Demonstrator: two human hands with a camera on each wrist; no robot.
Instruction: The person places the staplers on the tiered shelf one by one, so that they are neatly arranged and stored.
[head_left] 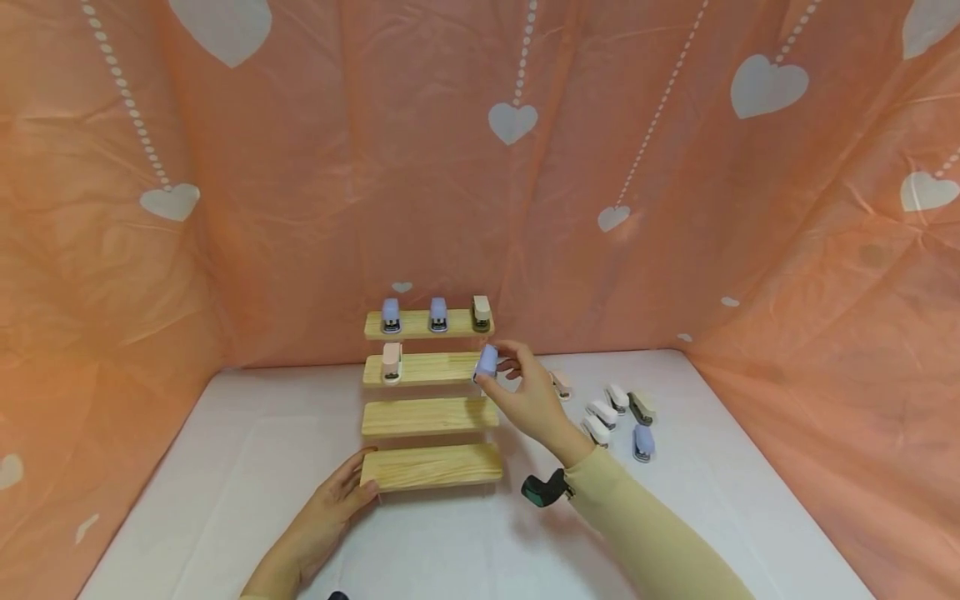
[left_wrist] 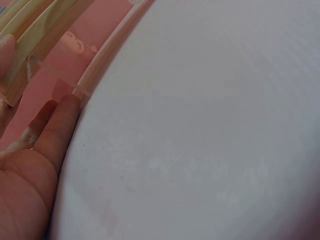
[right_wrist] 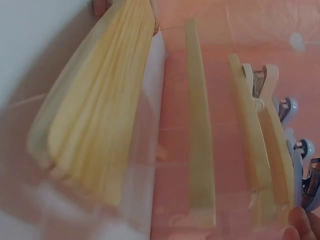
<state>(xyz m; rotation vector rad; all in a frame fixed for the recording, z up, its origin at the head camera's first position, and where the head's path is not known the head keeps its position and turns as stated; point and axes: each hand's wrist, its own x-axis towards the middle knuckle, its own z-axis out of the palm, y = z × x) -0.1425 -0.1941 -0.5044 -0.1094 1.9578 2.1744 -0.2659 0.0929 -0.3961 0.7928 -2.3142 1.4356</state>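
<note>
A tiered wooden shelf stands on the white table. My left hand holds the left end of its lowest board, thumb on the front; in the left wrist view, fingers reach beside a clear side panel. At the right end of the second board from the top, my right hand pinches a small lavender stapler between thumb and fingers. A pink stapler sits at that board's left end. Along the top board are a lavender stapler, another lavender stapler and a beige stapler.
Right of the shelf lie loose staplers: a pink stapler, several white ones such as this white stapler, an olive-beige stapler and a lavender stapler. A pink-orange curtain with hearts surrounds the table.
</note>
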